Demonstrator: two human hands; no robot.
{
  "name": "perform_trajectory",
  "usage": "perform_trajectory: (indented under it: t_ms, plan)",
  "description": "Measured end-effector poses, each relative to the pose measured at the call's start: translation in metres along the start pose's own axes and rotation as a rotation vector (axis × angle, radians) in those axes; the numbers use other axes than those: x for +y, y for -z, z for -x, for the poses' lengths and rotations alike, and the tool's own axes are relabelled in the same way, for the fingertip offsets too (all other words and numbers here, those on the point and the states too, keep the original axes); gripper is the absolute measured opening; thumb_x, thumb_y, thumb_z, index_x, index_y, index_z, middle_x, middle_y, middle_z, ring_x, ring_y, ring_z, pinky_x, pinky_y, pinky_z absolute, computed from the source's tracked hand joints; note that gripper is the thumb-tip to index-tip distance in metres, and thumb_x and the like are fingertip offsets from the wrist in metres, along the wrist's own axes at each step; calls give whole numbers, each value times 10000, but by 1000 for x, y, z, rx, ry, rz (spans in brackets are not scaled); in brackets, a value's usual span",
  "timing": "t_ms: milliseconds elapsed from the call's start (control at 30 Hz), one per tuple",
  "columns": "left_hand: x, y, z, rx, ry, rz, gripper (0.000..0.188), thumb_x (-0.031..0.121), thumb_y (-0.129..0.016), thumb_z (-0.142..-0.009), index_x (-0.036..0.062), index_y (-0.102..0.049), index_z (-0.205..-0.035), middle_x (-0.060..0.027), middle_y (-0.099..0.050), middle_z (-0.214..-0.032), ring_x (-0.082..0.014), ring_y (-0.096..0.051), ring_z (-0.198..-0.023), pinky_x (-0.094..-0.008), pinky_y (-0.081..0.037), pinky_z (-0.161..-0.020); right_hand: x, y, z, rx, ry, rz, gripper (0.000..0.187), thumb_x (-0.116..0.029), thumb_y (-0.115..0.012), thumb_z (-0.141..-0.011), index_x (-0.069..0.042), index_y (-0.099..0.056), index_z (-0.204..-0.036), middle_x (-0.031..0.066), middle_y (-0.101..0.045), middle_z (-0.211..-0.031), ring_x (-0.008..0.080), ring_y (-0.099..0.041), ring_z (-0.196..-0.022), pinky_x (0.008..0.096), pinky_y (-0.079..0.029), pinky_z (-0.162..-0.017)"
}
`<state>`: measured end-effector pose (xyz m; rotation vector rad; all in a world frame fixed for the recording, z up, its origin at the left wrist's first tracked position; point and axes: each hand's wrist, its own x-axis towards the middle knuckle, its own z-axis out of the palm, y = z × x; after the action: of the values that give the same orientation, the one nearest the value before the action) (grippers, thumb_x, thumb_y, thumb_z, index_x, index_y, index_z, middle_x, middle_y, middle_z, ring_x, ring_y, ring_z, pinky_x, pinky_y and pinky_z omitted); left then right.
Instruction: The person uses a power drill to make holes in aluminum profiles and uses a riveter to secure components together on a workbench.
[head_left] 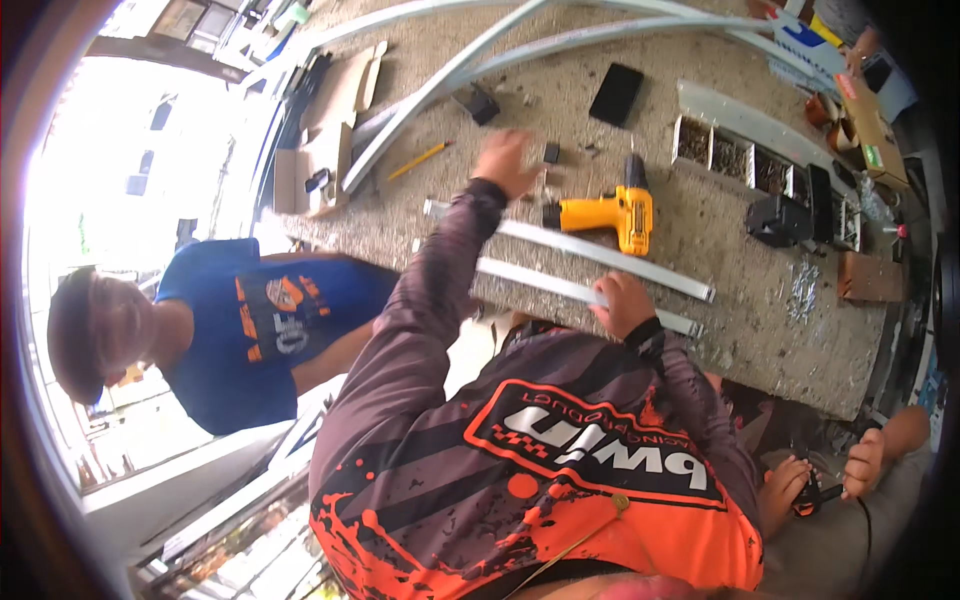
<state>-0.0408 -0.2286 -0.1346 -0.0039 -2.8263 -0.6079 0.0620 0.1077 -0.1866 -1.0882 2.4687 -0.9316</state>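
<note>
Left hand (508,163) over surface (740,345), upper centre; right hand (628,303) at lower strip (540,282), centre.
Both hands' fingers: can't tell, apart or together. Upper strip (590,255) centre, drill (632,208) just above.

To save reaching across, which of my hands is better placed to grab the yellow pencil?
Likely your left hand: it's closer, just right of the yellow pencil, while your right hand is farther off, at the nearer metal bar.
</note>
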Motion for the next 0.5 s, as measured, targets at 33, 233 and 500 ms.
perform_trajectory:
  t_ms: [33,233,500]
  plan:
    - [-49,17,-1,-33,59,-104,610,338,-767,-825,56,-587,-1335,-208,-578,-1368,-409,-508,-1282,-479,-385,-1115,-4,2,2,20,17,41,417,-274,-812,-754,-118,-600,-1078,91,-589,-1050,336,-586,-1038,473,-468,-866]
    - [-234,93,18,-55,742,-529,933,421,-752,-817,91,-301,-1564,-155,-344,-1613,-347,-248,-1518,-590,-235,-1201,-42,15,29,374,-131,183,580,-427,-778,-770,-101,-595,-1213,94,-591,-1221,329,-537,-1170,483,-385,-1002]
    - [-289,118,-6,-392,404,-373,533,333,-737,-777,34,-625,-1204,-204,-713,-1127,-360,-667,-1102,-541,-393,-1079,-78,-19,29,661,-316,225,588,-412,-785,-770,-51,-579,-1186,149,-610,-1187,372,-573,-1122,490,-440,-979]
